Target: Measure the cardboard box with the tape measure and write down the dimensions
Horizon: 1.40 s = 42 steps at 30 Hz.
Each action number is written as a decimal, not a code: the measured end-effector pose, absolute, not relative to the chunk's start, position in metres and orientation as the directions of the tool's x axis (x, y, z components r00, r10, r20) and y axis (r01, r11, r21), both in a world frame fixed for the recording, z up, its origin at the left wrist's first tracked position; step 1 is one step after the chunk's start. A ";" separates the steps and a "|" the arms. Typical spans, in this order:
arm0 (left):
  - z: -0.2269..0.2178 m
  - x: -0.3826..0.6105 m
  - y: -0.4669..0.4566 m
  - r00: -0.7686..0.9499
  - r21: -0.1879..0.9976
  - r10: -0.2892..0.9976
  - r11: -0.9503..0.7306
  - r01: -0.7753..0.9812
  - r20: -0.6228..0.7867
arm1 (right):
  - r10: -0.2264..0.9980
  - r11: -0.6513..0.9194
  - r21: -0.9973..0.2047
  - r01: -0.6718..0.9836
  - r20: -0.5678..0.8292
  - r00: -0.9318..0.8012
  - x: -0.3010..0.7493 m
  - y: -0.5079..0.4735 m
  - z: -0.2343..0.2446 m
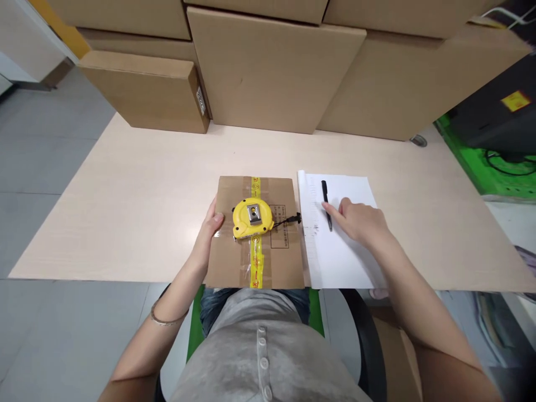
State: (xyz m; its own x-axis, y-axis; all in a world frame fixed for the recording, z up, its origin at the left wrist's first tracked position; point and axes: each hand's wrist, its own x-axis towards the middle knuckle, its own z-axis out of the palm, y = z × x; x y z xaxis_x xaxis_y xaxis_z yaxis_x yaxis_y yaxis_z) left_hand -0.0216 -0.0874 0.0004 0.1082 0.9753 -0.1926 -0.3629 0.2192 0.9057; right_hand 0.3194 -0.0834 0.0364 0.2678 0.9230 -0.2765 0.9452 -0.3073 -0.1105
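Observation:
A flat cardboard box sealed with yellow printed tape lies in front of me, its near edge at the table edge. My left hand grips its left side, thumb on top and the fingers mostly hidden. On the box rests a yellow tape measure, belt clip up, its black wrist strap stretched to the right. Beside the box lies white paper with a ruled or printed left margin. A black pen lies on it. My right hand is over the paper, one digit stretched to the pen, the others curled.
Cardboard boxes stand stacked along the back of the pale wooden table, with a smaller box at the left. A dark device with a yellow label and cables sits on a green surface at the right.

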 end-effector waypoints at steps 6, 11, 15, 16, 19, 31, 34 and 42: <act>-0.005 -0.018 -0.084 0.165 0.921 0.974 0.201 -0.333 -0.153 | 0.952 -0.218 -0.468 0.857 -0.295 0.082 0.338 -0.102 0.004; -0.007 -0.022 -0.085 0.110 0.916 0.988 0.138 -0.375 -0.104 | 0.973 -0.174 -0.796 0.580 -0.231 -0.025 0.348 -0.102 -0.012; -0.013 -0.026 -0.087 0.043 0.891 0.985 0.172 -0.419 -0.169 | 0.986 -0.144 -0.899 0.413 -0.164 -0.012 0.342 -0.103 -0.025; -0.014 -0.026 -0.088 0.030 0.888 0.980 0.191 -0.418 -0.197 | 0.988 -0.138 -0.913 0.385 -0.151 -0.005 0.341 -0.104 -0.027; -0.011 -0.027 -0.093 0.003 0.879 0.974 0.206 -0.431 -0.226 | 0.992 -0.124 -0.937 0.327 -0.129 0.007 0.340 -0.106 -0.031; -0.014 -0.025 -0.114 -0.089 0.887 0.969 0.173 -0.429 -0.232 | 0.972 -0.176 -0.932 0.316 -0.216 -0.097 0.331 -0.114 -0.026; -0.015 -0.025 -0.113 -0.098 0.892 0.966 0.180 -0.414 -0.241 | 0.970 -0.165 -0.923 0.349 -0.216 -0.113 0.327 -0.113 -0.024; -0.017 -0.028 -0.112 -0.055 0.911 0.974 0.184 -0.370 -0.220 | 0.968 -0.130 -0.901 0.414 -0.206 -0.143 0.325 -0.115 -0.023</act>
